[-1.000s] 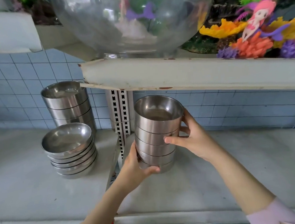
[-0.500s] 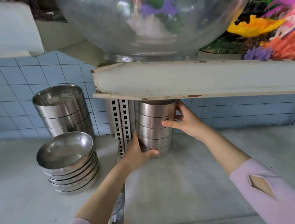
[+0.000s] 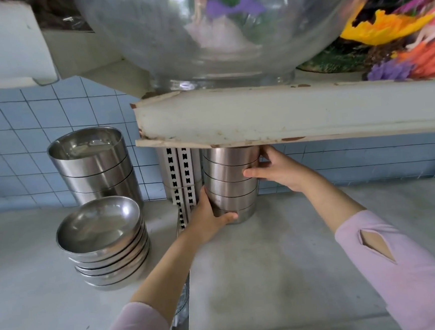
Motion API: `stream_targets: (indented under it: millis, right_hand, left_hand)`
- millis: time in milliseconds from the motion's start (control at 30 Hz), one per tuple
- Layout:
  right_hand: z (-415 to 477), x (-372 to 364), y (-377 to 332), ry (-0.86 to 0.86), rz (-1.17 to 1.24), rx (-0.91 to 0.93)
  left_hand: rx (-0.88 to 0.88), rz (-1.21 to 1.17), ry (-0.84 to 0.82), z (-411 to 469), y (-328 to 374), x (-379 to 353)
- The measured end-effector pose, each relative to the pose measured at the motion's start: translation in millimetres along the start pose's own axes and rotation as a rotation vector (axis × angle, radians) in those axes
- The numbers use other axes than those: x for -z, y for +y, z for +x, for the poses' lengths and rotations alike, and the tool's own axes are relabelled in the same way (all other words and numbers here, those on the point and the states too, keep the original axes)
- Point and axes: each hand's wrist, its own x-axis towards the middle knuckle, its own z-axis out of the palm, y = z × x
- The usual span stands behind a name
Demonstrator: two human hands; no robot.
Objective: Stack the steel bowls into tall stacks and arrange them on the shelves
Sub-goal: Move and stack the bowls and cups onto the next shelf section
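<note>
- Your left hand (image 3: pixel 210 217) grips the base of the bowl stack (image 3: pixel 231 184); your right hand (image 3: pixel 279 170) wraps its upper side.
- The stack sits further back on the lower shelf (image 3: pixel 285 276); its rim, visible a second ago, hides behind the upper shelf (image 3: pixel 298 111).

Glass fishbowl (image 3: pixel 148 27), colourful plastic plants (image 3: pixel 382 26), blue tiles (image 3: pixel 12 123)

tall stack (image 3: pixel 231 184): five bowls showing
back stack (image 3: pixel 97 171): three bowls showing
rounded stack (image 3: pixel 108 241): roughly six bowls, rims packed tight
hands: two, left hand (image 3: pixel 207 217), right hand (image 3: pixel 279 170)
glass bowl (image 3: pixel 227 34): one
</note>
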Motion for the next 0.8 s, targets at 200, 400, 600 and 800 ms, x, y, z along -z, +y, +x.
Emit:
stream_targets:
  millis: [200, 400, 600, 800]
  right_hand:
    - [-2.5, -2.5, 1.7, -0.033, 0.072, -0.013]
    - [-28.0, -24.0, 9.4, 0.212, 0.179, -0.001]
    - [-82.8, -39.0, -1.8, 0.46, 0.195, 0.151]
    - [-100.9, -79.2, -43.9, 0.315, 0.213, 0.272]
  left_hand:
    - [0.028, 0.064, 0.045, 5.0, -4.8, -4.3]
    - [0.059, 0.208, 0.16, -12.3, -2.6, -14.3]
    - [-0.153, 0.377, 0.349, -99.2, 54.5, 15.7]
    - [-0.428, 0.628, 0.563, -171.5, 84.5, 86.6]
